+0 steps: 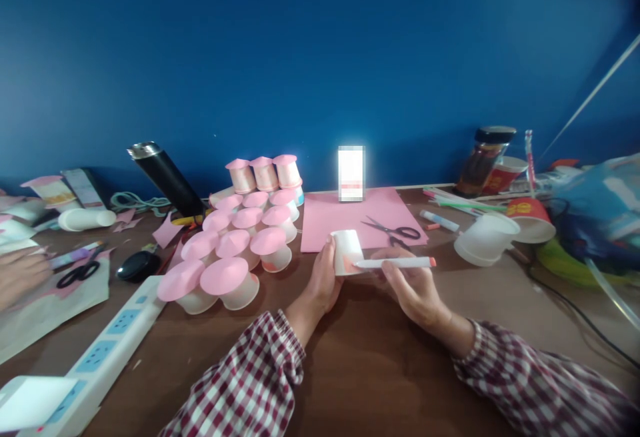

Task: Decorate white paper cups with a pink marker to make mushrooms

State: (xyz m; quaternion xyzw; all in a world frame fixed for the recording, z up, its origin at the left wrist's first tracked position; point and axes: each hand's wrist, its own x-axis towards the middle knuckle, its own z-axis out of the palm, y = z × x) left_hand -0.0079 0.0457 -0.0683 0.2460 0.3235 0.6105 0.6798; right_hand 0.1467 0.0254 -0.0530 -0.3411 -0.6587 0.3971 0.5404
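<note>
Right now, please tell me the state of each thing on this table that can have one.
left hand: grips the white paper cup, held on its side.
right hand: holds the marker, uncapped, tip on the cup.
scissors: lying on the pink sheet, blades slightly open.
pink-topped cups: upside down, in rows.
black flask: tilted, lid on.
jar: lid on.

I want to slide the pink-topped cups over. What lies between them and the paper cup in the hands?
In the head view, only bare brown table separates the pink-topped cups from the paper cup and the left hand holding it.
</note>
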